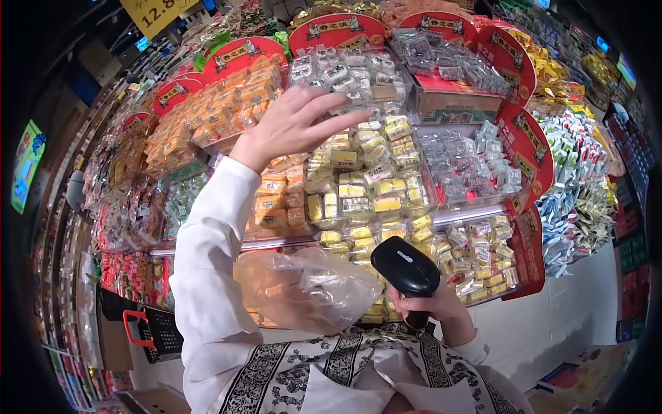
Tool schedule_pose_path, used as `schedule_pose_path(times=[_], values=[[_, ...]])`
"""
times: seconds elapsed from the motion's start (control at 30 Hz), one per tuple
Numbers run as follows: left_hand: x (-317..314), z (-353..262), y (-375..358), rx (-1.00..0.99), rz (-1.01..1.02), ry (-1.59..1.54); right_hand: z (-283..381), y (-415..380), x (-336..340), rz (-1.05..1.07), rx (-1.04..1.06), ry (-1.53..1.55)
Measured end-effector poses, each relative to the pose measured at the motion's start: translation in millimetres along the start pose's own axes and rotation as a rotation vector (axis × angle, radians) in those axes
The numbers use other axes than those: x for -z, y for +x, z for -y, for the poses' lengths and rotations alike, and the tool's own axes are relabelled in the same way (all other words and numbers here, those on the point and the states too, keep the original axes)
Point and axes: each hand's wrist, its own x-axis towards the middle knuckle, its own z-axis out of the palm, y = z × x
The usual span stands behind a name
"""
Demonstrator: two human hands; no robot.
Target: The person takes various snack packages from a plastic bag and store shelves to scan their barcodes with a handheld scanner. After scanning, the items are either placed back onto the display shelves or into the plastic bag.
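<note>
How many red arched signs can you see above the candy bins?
About 8, though some may be hidden: three at upper left, two at top centre, three down the right side.

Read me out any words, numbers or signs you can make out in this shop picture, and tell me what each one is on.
"12.8", partly cut off: yellow price sign, top left.
Red arched header cards over the sweet bins: Chinese characters on a cream banner, too blurred to read.
Black handheld scanner in the right hand: small white mark, too small to read.
Sweet wrappers: print too small to read.
</note>
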Motion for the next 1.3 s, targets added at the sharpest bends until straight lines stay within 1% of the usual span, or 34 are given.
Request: schedule_pose_path(times=[0.03, 0.07, 0.1, 0.13, 0.2, 0.23, 0.3, 0.33, 0.4, 0.43, 0.47, 0.5, 0.53, 0.57, 0.6, 0.67, 0.73, 0.8, 0.83, 0.87, 0.9, 0.93, 0.97, 1.0, 1.03, 1.07, 1.1, 1.13, 1.17, 1.2, 1.23, 1.27, 1.3], values=[[-15, 16, 8, -0.030, 0.044, -0.024, -2, 2, 5, 0.009, 0.006, -0.007], [-32, 30, 17, -0.060, 0.088, -0.052, -4, 4, 11, -0.043, 0.012, 0.040], [-54, 44, 24, -0.082, 0.207, -0.080, -6, 5, 16, -0.097, 0.020, 0.086], [-78, 54, 33, -0.090, 0.200, -0.074, -6, 9, 19, -0.099, 0.032, 0.084], [-129, 61, 50, -0.076, 0.317, -0.132, -5, 13, 28, -0.187, 0.116, 0.142], [-152, 63, 54, -0.077, 0.305, -0.126, -3, 13, 30, -0.193, 0.126, 0.149], [-199, 62, 60, 0.059, 0.496, -0.229, -3, 13, 36, -0.240, 0.137, 0.160], [-217, 60, 57, 0.059, 0.480, -0.235, -5, 10, 40, -0.287, 0.135, 0.182], [-244, 59, 52, 0.304, 0.609, -0.517, -8, 3, 47, -0.343, 0.111, 0.167], [-248, 62, 52, 0.378, 0.658, -0.585, -6, -1, 46, -0.393, 0.099, 0.227], [-251, 67, 50, 0.380, 0.652, -0.597, -4, -3, 45, -0.440, 0.084, 0.287], [-249, 71, 48, 0.516, 0.614, -0.836, -6, -5, 47, -0.487, 0.076, 0.308], [-247, 73, 44, 0.655, 0.569, -1.072, -9, -5, 48, -0.489, 0.065, 0.308], [-243, 74, 40, 0.716, 0.491, -1.157, -12, -4, 50, -0.498, 0.069, 0.324], [-234, 75, 36, 0.726, 0.491, -1.156, -13, -3, 51, -0.503, 0.077, 0.339], [-211, 82, 28, 0.569, 0.473, -0.959, -12, -1, 46, -0.487, 0.063, 0.337], [-160, 84, 20, 0.524, 0.552, -0.919, -8, -2, 39, -0.356, 0.085, 0.250], [-95, 74, 8, 0.506, 0.601, -0.926, -11, -5, 34, -0.309, 0.100, 0.146], [-56, 64, 0, 0.488, 0.637, -0.873, -10, -5, 29, -0.298, 0.130, 0.083], [-15, 48, -9, 0.517, 0.650, -0.877, -12, -7, 23, -0.374, 0.098, -0.004], [20, 27, -23, 0.744, 0.776, -0.903, -17, -7, 18, -0.430, 0.102, -0.121], [46, 18, -61, 0.671, 0.880, -0.886, -15, -9, 13, -0.400, 0.026, -0.213], [110, -14, -8, 0.628, 0.825, -0.854, -15, -8, 3, -0.422, 0.019, -0.338], [123, -28, -43, 0.542, 0.882, -0.874, -20, -8, -3, -0.403, -0.002, -0.385], [147, -54, -49, 0.695, 1.013, -0.810, -23, -8, -9, -0.398, -0.064, -0.369], [170, -78, -49, 0.837, 1.143, -0.738, -34, -9, -6, -0.405, -0.083, -0.441], [178, -95, -57, 0.959, 1.426, -0.664, -39, -7, -8, -0.364, -0.079, -0.465], [175, -138, -131, 0.800, 0.866, -0.562, -42, -1, -11, -0.324, -0.051, -0.482], [179, -155, -130, 0.952, 0.917, -0.638, -44, 5, -11, -0.306, -0.051, -0.480], [184, -166, -128, 1.101, 0.963, -0.711, -46, 11, -14, -0.250, -0.028, -0.587], [182, -180, -140, 1.128, 0.849, -0.746, -49, 15, -19, -0.200, -0.009, -0.694], [181, -194, -148, 1.131, 0.737, -0.731, -50, 20, -25, -0.195, -0.012, -0.696], [182, -198, -141, 1.101, 0.684, -0.639, -48, 26, -31, -0.223, -0.006, -0.645]])
